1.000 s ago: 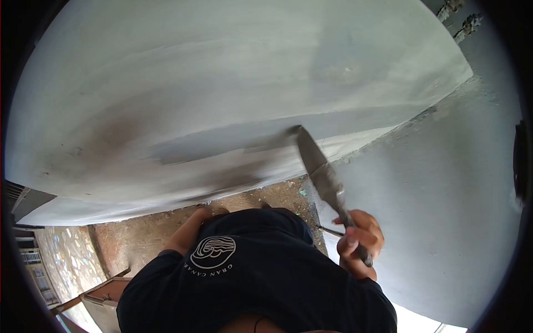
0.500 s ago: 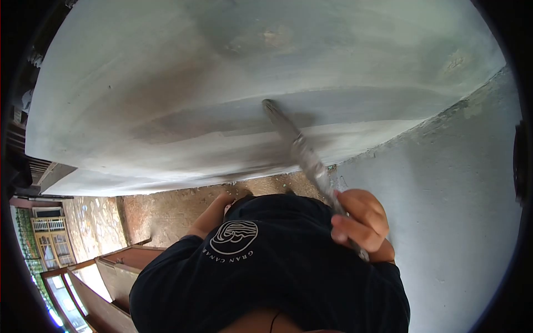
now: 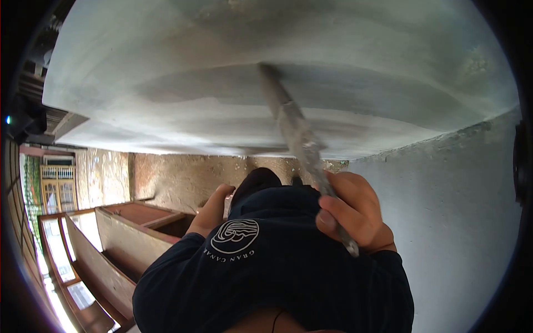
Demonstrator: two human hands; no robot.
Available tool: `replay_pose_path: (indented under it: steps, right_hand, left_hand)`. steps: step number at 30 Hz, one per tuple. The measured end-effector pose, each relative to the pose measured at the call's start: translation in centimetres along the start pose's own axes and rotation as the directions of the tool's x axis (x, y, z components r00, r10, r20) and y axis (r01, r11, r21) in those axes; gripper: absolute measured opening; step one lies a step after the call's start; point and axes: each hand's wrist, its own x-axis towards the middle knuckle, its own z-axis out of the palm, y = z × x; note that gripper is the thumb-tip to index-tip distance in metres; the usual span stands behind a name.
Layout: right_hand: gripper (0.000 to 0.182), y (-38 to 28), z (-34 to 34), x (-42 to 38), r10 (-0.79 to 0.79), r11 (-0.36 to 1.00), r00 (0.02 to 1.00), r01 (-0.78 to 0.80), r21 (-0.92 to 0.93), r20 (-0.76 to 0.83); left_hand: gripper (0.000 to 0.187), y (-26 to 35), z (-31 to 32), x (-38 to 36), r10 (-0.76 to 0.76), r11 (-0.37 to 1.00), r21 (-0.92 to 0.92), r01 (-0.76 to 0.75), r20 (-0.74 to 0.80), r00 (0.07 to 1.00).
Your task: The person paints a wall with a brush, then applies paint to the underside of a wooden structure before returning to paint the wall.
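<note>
My right hand (image 3: 355,208) is wrapped around the handle of a long paintbrush (image 3: 297,130), which looks coated in pale, dried paint. The brush is seen edge-on and blurred; its dark tip meets the painted wall (image 3: 183,125) at the upper edge of a darker, damp-looking band (image 3: 355,91). The handle's end pokes out below my fingers, in front of my dark T-shirt. My left hand (image 3: 226,190) hangs low at my other side, mostly beyond my forearm, and its fingers are too small to make out.
A grey-blue wall (image 3: 444,211) meets the painted wall at a rough corner on the right. Brown ground (image 3: 177,169) lies below. Wooden furniture with shelves (image 3: 119,238) stands to the left, and a building with a window (image 3: 57,183) shows beyond.
The view has shifted, so the wall sits higher and more furniture shows. My right hand, still gripping the paintbrush, is slightly further left and higher in view; the tip remains by the dark band.
</note>
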Motion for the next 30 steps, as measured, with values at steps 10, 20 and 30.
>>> replay_pose_path:
  steps: [10,20,30]
  right_hand:
    - [0.018,2.6,3.2,2.1,0.022,1.000,0.998,-0.021,-0.004,0.065]
    - [0.009,4.5,3.2,-9.2,0.365,0.918,0.904,-0.390,0.077,0.224]
    - [0.022,4.8,19.9,-8.9,0.716,0.207,0.307,-0.951,0.230,0.627]
  left_hand:
    - [0.038,-0.8,6.8,-7.8,-0.321,0.677,-0.660,0.327,0.135,0.937]
    - [0.040,0.6,8.7,-10.1,-0.383,0.677,-0.716,0.168,-0.148,0.912]
    - [0.051,5.5,6.1,-25.0,-0.423,0.688,-0.722,0.078,-0.311,0.851]
